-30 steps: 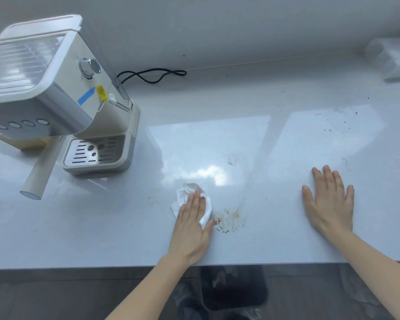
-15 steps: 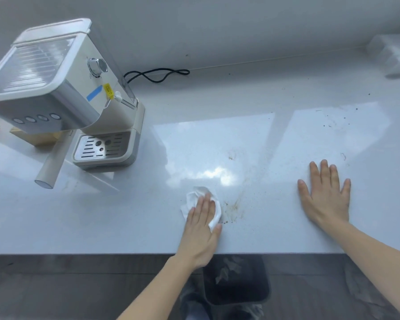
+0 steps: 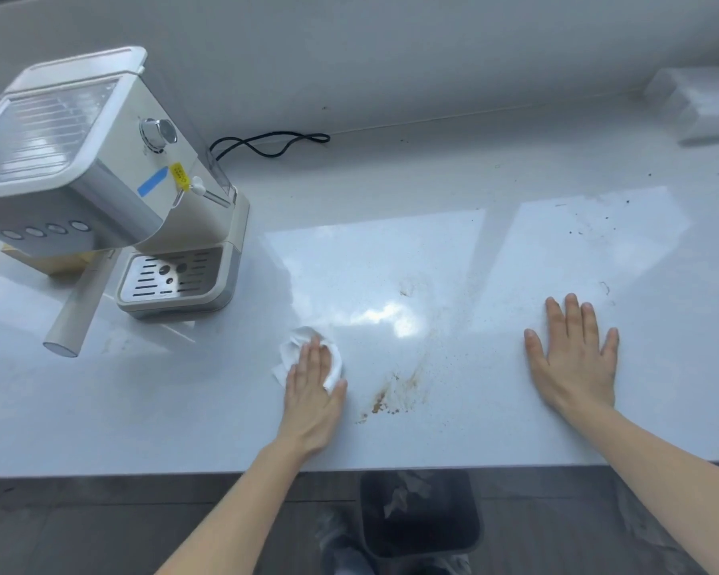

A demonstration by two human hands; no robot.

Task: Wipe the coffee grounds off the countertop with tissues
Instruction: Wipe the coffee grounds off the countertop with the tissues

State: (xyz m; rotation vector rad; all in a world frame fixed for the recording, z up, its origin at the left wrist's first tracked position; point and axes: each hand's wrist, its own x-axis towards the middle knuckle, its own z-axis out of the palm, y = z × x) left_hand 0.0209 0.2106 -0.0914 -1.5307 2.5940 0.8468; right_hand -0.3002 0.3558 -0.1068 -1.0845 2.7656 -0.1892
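Note:
My left hand lies flat on a crumpled white tissue, pressing it against the glossy white countertop. A smear of brown coffee grounds sits just to the right of that hand, apart from the tissue. Finer specks trail up from the smear toward the middle of the counter, and more dark specks lie at the far right. My right hand rests palm down on the counter with fingers spread and nothing under it.
A cream espresso machine with a drip tray stands at the left, its black cord behind it. A tissue pack sits at the far right corner. A dark bin stands on the floor below the counter edge.
My left hand slid the tissue leftward, away from the brown smear, which now lies uncovered. My right hand stayed flat in place.

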